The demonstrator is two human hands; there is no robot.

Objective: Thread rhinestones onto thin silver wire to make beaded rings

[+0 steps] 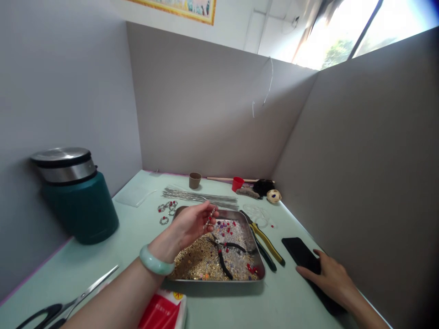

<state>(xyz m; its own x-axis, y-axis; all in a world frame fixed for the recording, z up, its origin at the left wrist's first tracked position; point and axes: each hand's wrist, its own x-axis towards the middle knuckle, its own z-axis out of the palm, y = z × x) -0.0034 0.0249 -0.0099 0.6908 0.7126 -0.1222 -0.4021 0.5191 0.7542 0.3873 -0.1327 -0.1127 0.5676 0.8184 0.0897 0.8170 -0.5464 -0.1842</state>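
Note:
My left hand (195, 223), with a pale green bangle (156, 261) on its wrist, is held over the metal tray. Its fingers are closed on a short strand of red and silvery beads (210, 218). Below it, the tray (262, 267) holds many small gold, clear and red beads, and black-handled pliers (224, 262) lie on them. On the right, my right hand (331, 276) reaches across a black phone (297, 249) lying on the table, thumb on one side and fingers on the other.
Yellow-and-green-handled pliers (267, 242) rest beside the tray. Behind are thin wires (192, 195), small beaded rings (164, 220), a brown cup (195, 181) and a red cup (237, 184). Left stand a teal flask (80, 208) and scissors (73, 304); a red-and-white packet (164, 313) lies in front. Grey partitions surround the table.

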